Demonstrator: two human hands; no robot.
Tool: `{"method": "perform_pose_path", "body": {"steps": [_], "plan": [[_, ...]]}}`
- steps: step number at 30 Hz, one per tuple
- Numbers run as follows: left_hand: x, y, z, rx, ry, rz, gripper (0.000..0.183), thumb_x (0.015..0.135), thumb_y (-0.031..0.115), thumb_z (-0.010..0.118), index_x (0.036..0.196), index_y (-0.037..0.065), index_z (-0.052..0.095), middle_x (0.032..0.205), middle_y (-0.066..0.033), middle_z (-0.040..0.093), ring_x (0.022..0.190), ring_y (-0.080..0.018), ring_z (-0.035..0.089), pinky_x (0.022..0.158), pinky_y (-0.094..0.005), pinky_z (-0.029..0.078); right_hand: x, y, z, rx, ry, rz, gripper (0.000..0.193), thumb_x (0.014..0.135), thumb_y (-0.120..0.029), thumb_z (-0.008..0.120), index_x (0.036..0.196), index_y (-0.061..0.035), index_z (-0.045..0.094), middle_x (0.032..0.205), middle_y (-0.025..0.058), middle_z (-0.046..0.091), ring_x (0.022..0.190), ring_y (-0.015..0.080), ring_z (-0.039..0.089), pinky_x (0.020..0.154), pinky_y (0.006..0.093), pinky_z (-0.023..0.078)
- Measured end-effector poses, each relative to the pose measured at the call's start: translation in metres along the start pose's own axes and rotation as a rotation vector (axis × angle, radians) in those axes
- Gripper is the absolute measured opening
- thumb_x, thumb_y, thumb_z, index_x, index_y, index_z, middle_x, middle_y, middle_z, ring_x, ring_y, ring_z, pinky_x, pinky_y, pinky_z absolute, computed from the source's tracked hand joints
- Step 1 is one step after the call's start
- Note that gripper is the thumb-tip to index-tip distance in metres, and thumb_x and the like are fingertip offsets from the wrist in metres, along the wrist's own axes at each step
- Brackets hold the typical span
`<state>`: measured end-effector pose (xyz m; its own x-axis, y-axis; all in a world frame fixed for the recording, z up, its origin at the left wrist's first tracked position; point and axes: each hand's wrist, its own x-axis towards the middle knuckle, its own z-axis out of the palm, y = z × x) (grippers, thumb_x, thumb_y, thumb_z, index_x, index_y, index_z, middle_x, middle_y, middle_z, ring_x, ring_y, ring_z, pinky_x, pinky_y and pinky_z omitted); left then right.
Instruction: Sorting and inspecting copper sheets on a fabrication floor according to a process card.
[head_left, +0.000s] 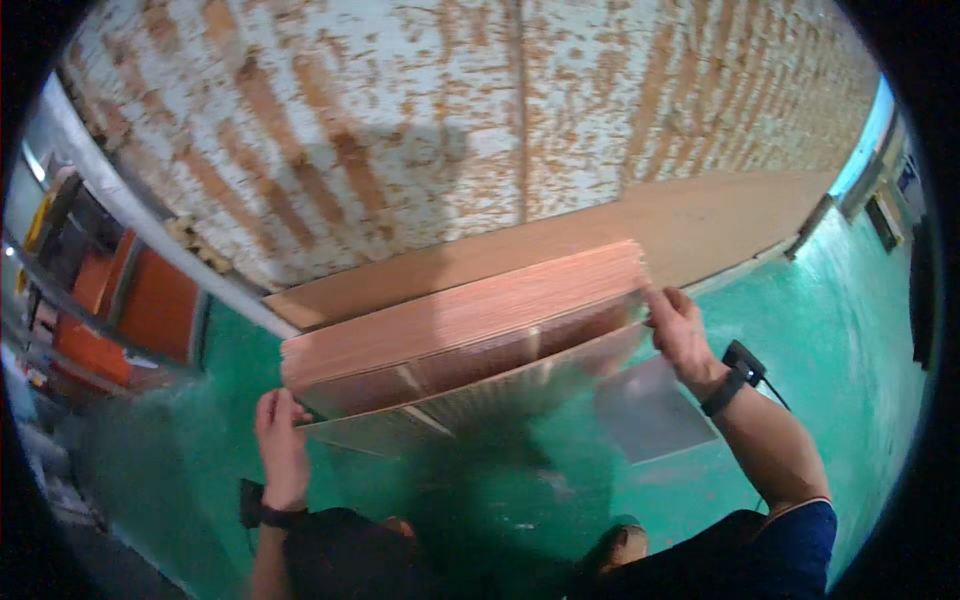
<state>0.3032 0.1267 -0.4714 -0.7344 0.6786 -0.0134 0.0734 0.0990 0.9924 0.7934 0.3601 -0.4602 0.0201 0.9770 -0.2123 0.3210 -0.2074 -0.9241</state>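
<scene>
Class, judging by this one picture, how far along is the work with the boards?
Done: a stack of boards leans on the brick wall. In hand: left hand and right hand grip the front board, tilted away from the stack. Left: that board isn't set down anywhere yet.

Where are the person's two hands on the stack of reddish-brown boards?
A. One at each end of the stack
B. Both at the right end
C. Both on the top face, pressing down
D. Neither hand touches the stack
A: the left hand grips the left end of the stack of boards, and the right hand holds its right end, while the stack leans by the brick wall.
</scene>
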Motion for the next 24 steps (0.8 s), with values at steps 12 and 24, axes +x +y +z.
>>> {"method": "perform_pose_path", "body": {"steps": [12,24], "plan": [[-0.003,-0.003,-0.003,-0.084,0.049,-0.078,0.018,0.103,0.024,0.063,0.104,0.006,0.064,0.092,0.0017,0.062,0.081,-0.0075,0.056,0.069,-0.0246,0.041,0.000,-0.007,0.007,0.034,0.034,0.003,0.060,0.095,-0.055,0.068,0.110,0.0035,0.062,0.087,0.0107,0.060,0.064,0.0141,0.050,0.054,0.0295,0.041],[0.002,0.009,-0.002,-0.276,0.038,-0.113,0.017,0.104,0.023,0.063,0.104,0.007,0.062,0.085,0.0015,0.057,0.074,-0.0070,0.052,0.066,-0.0235,0.043,-0.008,0.003,-0.006,0.043,0.010,-0.102,0.031,0.097,-0.031,0.058,0.086,-0.0020,0.060,0.077,0.0016,0.052,0.064,0.0101,0.044,0.055,0.0286,0.037]]}}
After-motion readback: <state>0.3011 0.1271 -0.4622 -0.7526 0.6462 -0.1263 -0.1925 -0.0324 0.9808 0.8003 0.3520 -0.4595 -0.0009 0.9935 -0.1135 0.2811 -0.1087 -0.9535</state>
